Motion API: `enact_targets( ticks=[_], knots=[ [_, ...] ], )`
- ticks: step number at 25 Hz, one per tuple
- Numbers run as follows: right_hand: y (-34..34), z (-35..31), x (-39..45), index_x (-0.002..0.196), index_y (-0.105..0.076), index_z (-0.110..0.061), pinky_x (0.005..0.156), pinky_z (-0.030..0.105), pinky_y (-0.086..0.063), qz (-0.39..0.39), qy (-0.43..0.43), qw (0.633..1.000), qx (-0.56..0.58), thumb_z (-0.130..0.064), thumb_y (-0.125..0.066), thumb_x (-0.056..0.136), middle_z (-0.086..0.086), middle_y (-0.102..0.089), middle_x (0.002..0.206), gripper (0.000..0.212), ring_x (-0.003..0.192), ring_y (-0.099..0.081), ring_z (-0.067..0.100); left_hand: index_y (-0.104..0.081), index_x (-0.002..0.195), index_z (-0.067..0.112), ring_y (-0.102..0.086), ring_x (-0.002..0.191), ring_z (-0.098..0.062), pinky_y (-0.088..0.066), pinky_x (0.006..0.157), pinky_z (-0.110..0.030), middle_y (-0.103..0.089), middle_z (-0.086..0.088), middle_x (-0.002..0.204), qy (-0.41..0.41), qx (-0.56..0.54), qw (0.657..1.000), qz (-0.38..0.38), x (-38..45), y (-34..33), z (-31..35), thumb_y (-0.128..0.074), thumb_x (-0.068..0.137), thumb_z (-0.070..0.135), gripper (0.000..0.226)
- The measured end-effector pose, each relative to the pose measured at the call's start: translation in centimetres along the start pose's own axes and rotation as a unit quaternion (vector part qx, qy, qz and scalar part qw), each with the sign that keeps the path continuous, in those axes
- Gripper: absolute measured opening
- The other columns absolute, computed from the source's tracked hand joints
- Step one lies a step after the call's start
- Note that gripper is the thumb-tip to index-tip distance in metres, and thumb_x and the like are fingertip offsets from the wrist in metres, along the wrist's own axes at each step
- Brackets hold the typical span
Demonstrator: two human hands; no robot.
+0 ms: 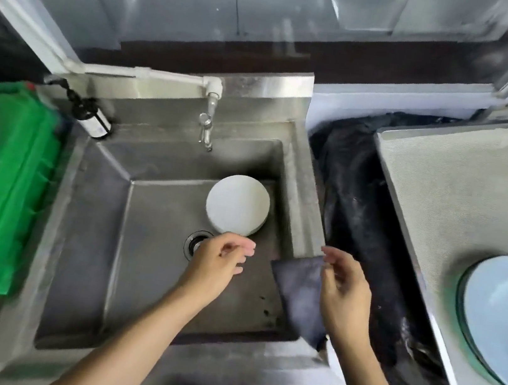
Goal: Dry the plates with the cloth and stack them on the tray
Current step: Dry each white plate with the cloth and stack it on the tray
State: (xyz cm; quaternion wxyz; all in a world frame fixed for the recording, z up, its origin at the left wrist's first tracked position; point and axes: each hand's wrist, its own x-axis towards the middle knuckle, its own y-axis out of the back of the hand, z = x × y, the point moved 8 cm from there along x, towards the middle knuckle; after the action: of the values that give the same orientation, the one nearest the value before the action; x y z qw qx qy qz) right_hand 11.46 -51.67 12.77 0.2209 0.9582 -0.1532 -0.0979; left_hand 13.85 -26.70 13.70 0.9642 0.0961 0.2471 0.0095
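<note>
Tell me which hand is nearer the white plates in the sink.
Left. The left hand hovers just in front of the white plates, fingers almost at their rim. The right hand is farther right, pinching the dark cloth.

Soft, even daylight fills the scene, bright and without hard shadows. Pale glare streaks the grey glass panels [306, 12] at the back, and a dull sheen lies on the stainless steel sink [135, 273]. Wide-angle distortion bends the straight lines near the edges, as on the white window frame [26, 10]. The whole picture is slightly soft, and the green plastic crate [15, 189] is smeared at the left edge.
</note>
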Motion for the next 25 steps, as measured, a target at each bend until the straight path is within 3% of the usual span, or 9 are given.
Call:
enact_targets(
  ticks=[4, 8, 11, 16, 21, 23, 25],
  knots=[
    [-7.6, -1.0, -2.6, 0.112, -0.072, -0.021, 0.071, -0.002, -0.04, -0.005, -0.028, 1.0, 0.007, -0.002, -0.06, 0.099, -0.012, -0.071, 0.099, 0.026, 0.086, -0.062, -0.016, -0.075, 0.091, 0.02, -0.07, 0.098, -0.021, -0.06, 0.082, -0.031, -0.077, 0.0, 0.094, 0.016, 0.009, 1.0, 0.011, 1.2, 7.1, -3.7, -0.051, 0.098, 0.003, 0.03],
    [-13.3, 0.6, -3.0, 0.113, -0.073, -0.019, 0.071, 0.001, -0.041, -0.024, -0.066, 0.997, -0.011, -0.004, -0.06, 0.099, -0.001, -0.073, 0.102, 0.024, 0.085, -0.063, -0.008, -0.076, 0.086, 0.023, -0.071, 0.098, -0.022, -0.061, 0.082, -0.034, -0.077, 0.0, 0.093, 0.036, -0.001, 0.999, 0.025, 3.6, 10.8, -7.7, -0.051, 0.097, 0.001, 0.035],
    [-16.8, 3.4, -1.2, 0.113, -0.072, -0.023, 0.07, 0.022, -0.046, -0.039, -0.1, 0.994, -0.018, -0.008, -0.059, 0.1, 0.002, -0.073, 0.102, 0.024, 0.078, -0.063, 0.009, -0.077, 0.082, 0.029, -0.073, 0.095, -0.017, -0.062, 0.08, -0.031, -0.078, 0.006, 0.093, 0.044, -0.01, 0.999, 0.024, 6.6, 11.3, -10.8, -0.051, 0.098, 0.001, 0.041],
    [-22.5, 8.7, 4.5, 0.122, -0.069, -0.022, 0.089, 0.047, -0.056, -0.035, -0.127, 0.991, -0.006, -0.011, -0.057, 0.101, 0.002, -0.07, 0.108, 0.027, 0.098, -0.068, 0.026, -0.076, 0.09, 0.037, -0.073, 0.097, -0.012, -0.061, 0.083, -0.031, -0.077, 0.011, 0.098, 0.04, -0.009, 0.998, 0.041, 13.4, 10.2, -15.4, -0.05, 0.099, 0.0, 0.046],
    [-27.1, 13.6, 10.9, 0.142, -0.056, -0.026, 0.099, 0.037, -0.049, 0.025, -0.179, 0.983, 0.014, -0.017, -0.054, 0.103, 0.002, -0.06, 0.131, 0.04, 0.111, -0.06, 0.016, -0.069, 0.107, 0.032, -0.068, 0.109, -0.009, -0.054, 0.102, -0.043, -0.073, 0.01, 0.111, 0.038, 0.019, 0.996, 0.073, 21.3, 9.2, -18.8, -0.052, 0.096, 0.0, 0.037],
    [-28.1, 15.3, 13.2, 0.147, -0.052, -0.026, 0.103, 0.036, -0.045, 0.048, -0.206, 0.977, 0.035, -0.019, -0.054, 0.103, 0.005, -0.056, 0.141, 0.045, 0.125, -0.057, 0.022, -0.064, 0.111, 0.037, -0.065, 0.112, -0.006, -0.053, 0.103, -0.039, -0.069, 0.018, 0.116, 0.037, 0.037, 0.996, 0.073, 23.9, 8.9, -19.2, -0.052, 0.096, 0.006, 0.036],
    [-28.8, 16.7, 15.2, 0.151, -0.049, -0.026, 0.1, 0.034, -0.042, 0.052, -0.228, 0.971, 0.049, -0.021, -0.052, 0.103, 0.008, -0.052, 0.148, 0.048, 0.13, -0.054, 0.026, -0.059, 0.118, 0.04, -0.062, 0.112, 0.001, -0.05, 0.098, -0.024, -0.061, 0.032, 0.116, 0.04, 0.061, 0.995, 0.067, 26.2, 8.6, -19.2, -0.054, 0.094, 0.016, 0.035]
  ],
)
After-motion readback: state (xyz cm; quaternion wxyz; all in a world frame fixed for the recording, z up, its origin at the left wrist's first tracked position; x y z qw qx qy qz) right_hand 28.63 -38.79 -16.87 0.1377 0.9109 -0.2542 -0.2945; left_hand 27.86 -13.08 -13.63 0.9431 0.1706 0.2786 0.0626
